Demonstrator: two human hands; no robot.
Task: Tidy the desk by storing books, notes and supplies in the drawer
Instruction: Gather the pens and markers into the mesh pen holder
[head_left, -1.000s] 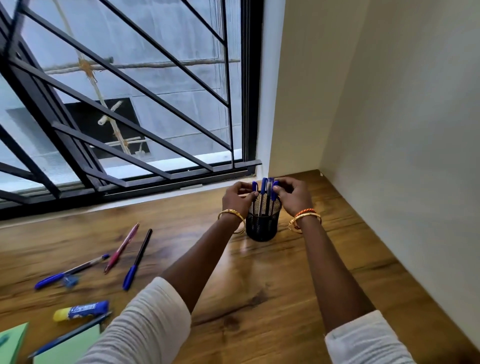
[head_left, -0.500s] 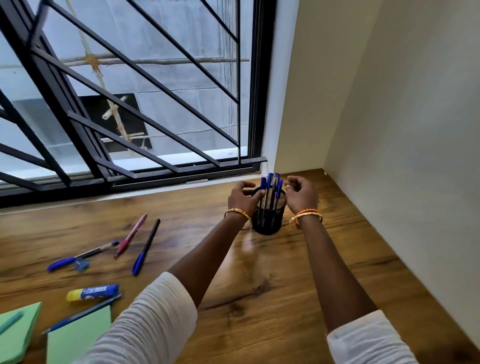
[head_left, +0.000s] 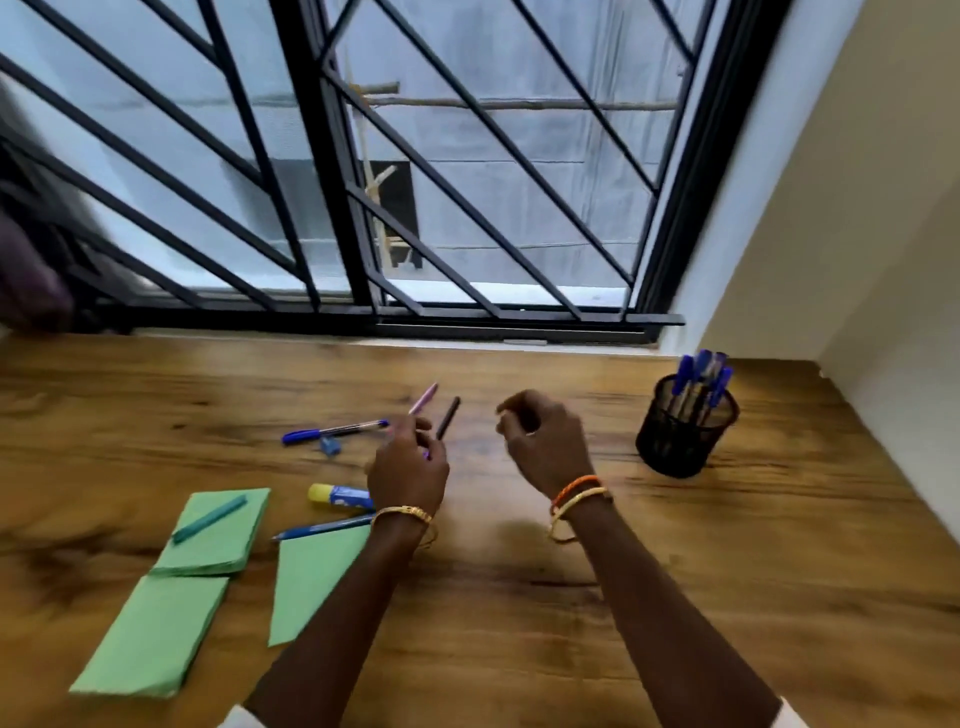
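My left hand (head_left: 408, 470) hovers over a pink pen (head_left: 427, 396) and a black pen (head_left: 449, 417) on the wooden desk (head_left: 519, 634). Its fingers curl down onto them, and motion blur hides whether it grips either. My right hand (head_left: 545, 447) is beside it, loosely curled and holding nothing. A black mesh pen holder (head_left: 684, 441) with several blue pens (head_left: 698, 379) stands at the back right, away from both hands. Left of my left hand lie a blue pen (head_left: 332, 431), a small blue piece (head_left: 330, 446), a glue stick (head_left: 337, 493) and another blue pen (head_left: 322, 530).
Three green note pads lie at the front left (head_left: 218, 535) (head_left: 150, 634) (head_left: 311, 582), the farthest with a teal pen (head_left: 208, 519) on it. A barred window (head_left: 467, 208) runs along the desk's back edge. A cream wall (head_left: 883, 312) closes the right side.
Both hands have let go of the pen holder and moved left to the loose pens. The view has swung left, so the holder now stands at the right.
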